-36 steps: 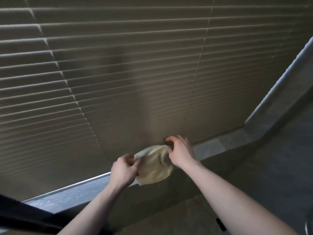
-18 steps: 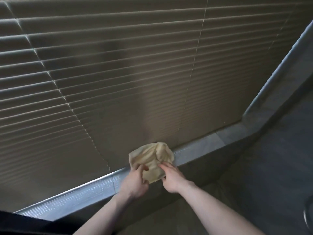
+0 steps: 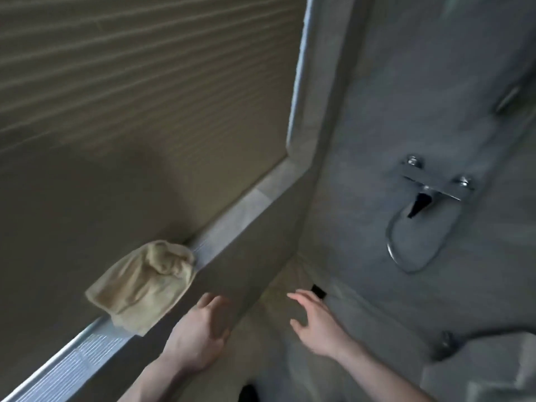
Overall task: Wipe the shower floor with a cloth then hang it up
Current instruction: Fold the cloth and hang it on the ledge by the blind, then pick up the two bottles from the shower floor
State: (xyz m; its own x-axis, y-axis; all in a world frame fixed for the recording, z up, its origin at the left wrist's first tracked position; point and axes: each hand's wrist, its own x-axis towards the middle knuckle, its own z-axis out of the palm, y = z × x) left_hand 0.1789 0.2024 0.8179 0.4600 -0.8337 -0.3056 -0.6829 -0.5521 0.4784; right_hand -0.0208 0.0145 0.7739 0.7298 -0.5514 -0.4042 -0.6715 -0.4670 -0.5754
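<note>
Grey tiled shower w/ window blind above a sill ledge, where the yellow cloth lies draped over the edge, while both hands, left hand & right hand, are spread wide and hold nothing, just beside the cloth.

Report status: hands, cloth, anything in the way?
Left hand and right hand open, empty. Cloth draped over the window ledge, clear of both hands. Nothing in the way.
</note>
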